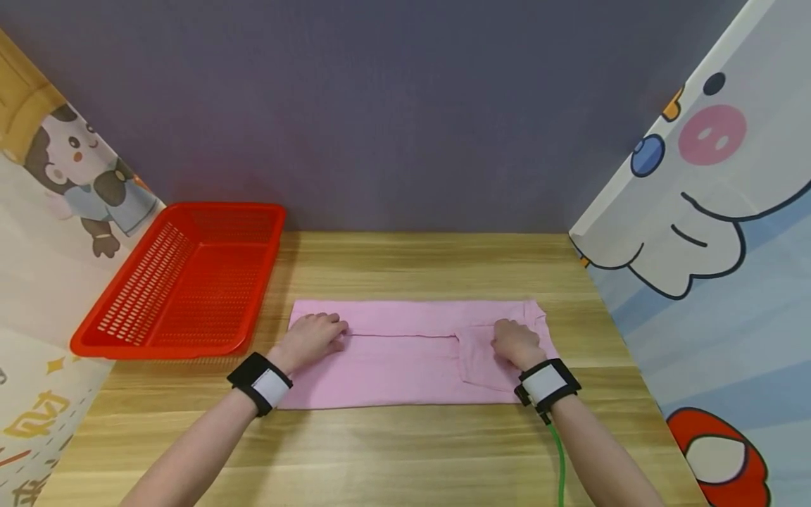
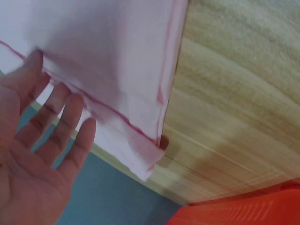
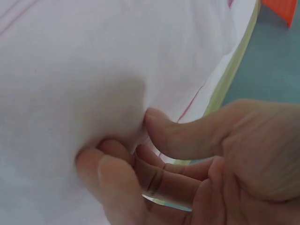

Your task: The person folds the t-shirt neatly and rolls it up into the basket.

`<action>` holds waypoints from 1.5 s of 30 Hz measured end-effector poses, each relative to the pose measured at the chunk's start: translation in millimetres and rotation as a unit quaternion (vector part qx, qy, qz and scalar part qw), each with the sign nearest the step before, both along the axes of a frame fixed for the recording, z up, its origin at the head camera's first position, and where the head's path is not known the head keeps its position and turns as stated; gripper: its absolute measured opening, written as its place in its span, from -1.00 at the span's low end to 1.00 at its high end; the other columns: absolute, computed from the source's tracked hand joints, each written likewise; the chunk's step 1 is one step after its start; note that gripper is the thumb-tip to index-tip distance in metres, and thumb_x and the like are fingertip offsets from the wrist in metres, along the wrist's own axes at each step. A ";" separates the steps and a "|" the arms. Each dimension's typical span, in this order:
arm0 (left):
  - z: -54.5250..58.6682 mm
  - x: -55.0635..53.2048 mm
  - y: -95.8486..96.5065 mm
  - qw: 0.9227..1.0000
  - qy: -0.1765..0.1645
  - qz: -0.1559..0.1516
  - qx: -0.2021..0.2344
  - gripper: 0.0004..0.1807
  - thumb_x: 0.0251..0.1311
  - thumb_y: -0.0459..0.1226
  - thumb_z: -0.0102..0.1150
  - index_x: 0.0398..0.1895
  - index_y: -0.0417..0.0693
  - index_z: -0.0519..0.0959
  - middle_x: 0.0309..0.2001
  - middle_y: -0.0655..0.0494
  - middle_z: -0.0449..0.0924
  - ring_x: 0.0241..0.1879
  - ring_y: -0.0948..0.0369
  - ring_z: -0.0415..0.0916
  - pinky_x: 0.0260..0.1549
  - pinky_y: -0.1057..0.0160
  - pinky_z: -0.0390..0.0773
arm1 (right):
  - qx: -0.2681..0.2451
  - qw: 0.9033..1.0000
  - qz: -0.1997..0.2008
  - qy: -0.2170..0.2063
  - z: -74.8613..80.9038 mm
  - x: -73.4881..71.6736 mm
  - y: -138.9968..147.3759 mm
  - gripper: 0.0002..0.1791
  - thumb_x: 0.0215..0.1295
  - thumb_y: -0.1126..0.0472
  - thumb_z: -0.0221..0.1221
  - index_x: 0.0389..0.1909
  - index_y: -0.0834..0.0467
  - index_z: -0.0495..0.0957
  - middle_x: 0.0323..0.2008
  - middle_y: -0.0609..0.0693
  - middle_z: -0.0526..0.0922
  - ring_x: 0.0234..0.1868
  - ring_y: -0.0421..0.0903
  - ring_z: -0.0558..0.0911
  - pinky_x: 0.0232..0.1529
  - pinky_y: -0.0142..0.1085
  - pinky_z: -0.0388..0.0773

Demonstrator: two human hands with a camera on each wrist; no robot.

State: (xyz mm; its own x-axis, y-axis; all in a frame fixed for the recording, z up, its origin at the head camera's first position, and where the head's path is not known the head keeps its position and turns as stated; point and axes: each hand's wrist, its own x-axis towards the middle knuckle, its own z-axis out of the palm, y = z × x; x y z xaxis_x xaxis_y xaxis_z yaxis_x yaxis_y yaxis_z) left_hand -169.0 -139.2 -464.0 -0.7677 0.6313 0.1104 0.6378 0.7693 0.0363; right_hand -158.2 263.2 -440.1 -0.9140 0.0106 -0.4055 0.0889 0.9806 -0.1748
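A folded pink garment (image 1: 393, 380) lies flat in a long rectangle, with a seam running along its length. Over its right end lies a smaller folded flap (image 1: 475, 355). My left hand (image 1: 313, 340) is at the garment's left end, its fingers loosely bent and fingertips at the folded edge, as the left wrist view shows. At the flap, my right hand (image 1: 516, 341) touches the fabric with thumb and bent fingertips, a gap showing between them in the right wrist view. Each wrist wears a black and white strap.
A red plastic basket (image 1: 209, 282) stands on the left of the wooden table (image 1: 405, 458). A grey panel (image 1: 405, 113) rises behind, and printed cartoon panels flank both sides. A green cable (image 1: 560, 458) trails from the right wrist strap.
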 end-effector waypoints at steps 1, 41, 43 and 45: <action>1.1 -0.4 -0.6 1.000 -0.025 0.002 0.001 -0.78 0.13 -0.17 0.44 -0.19 0.01 0.66 -0.31 0.09 0.64 -0.32 0.09 0.65 -0.33 0.08 0.66 | -0.002 1.000 0.001 -0.002 0.4 1.0 -0.1 -0.86 0.31 0.26 0.13 -0.32 0.28 0.54 -0.35 0.22 0.64 -0.43 0.09 0.62 -0.37 0.04 0.57; 6.3 -4.6 -3.5 0.992 -0.115 -0.058 -0.003 -0.81 0.23 -0.40 0.25 -0.52 -0.03 0.52 -0.53 0.18 0.47 -0.43 0.20 0.45 -0.33 0.24 0.54 | 0.037 0.991 0.064 0.112 -16.3 -12.6 -2.7 -0.83 0.29 0.38 0.04 -0.49 0.25 0.51 -0.40 0.25 0.65 -0.41 0.20 0.66 -0.48 0.06 0.56; 6.3 -2.2 -3.3 0.991 -0.124 -0.056 -0.001 -0.80 0.23 -0.40 0.24 -0.52 -0.03 0.51 -0.53 0.19 0.46 -0.45 0.21 0.43 -0.35 0.25 0.53 | 0.037 0.990 0.068 0.118 -15.8 -17.3 -2.9 -0.81 0.31 0.39 0.03 -0.50 0.26 0.51 -0.41 0.25 0.65 -0.41 0.22 0.66 -0.48 0.08 0.56; 6.9 0.3 -2.6 0.989 -0.138 -0.054 0.001 -0.80 0.22 -0.40 0.23 -0.54 -0.03 0.51 -0.54 0.21 0.44 -0.47 0.24 0.40 -0.38 0.27 0.50 | 0.037 0.989 0.073 0.123 -15.5 -22.2 -3.7 -0.81 0.32 0.39 0.02 -0.49 0.27 0.52 -0.39 0.27 0.65 -0.39 0.25 0.66 -0.47 0.10 0.57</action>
